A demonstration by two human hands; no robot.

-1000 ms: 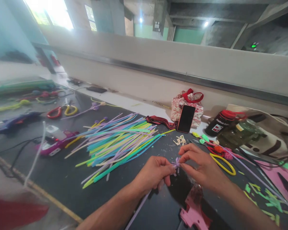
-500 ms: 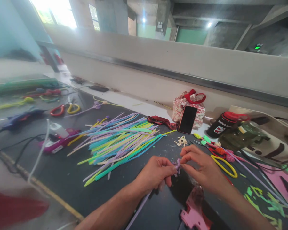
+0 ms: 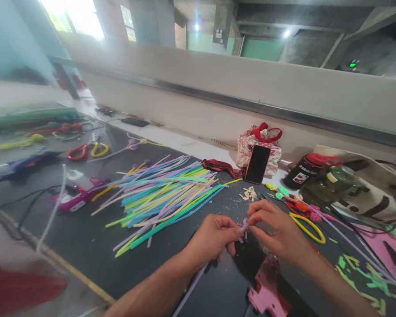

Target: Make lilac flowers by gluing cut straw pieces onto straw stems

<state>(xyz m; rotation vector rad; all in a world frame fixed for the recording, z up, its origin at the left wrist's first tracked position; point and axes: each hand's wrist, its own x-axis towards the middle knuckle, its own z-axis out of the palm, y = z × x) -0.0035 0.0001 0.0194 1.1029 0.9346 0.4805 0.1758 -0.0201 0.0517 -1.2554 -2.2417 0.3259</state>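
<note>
My left hand [image 3: 211,240] and my right hand [image 3: 277,229] meet above a dark table [image 3: 86,246]. Both pinch a small lilac foam flower [image 3: 242,227] between their fingertips. A lilac strip [image 3: 191,288] runs down from under my left hand toward me, like the flower's stem. A spread of long foam strips [image 3: 161,193] in green, blue, purple and yellow lies to the left of my hands.
A pink glue gun [image 3: 267,293] lies just below my hands, another [image 3: 75,198] at the left with cables. Yellow-handled scissors [image 3: 308,226], finished foam flowers [image 3: 280,191], a phone [image 3: 257,164] leaning on a patterned bag, two bottles [image 3: 303,171] and green scraps [image 3: 363,273] sit to the right.
My fingertips have shifted slightly on the lilac flower; both hands stay in the same place. The view moved a little.
</note>
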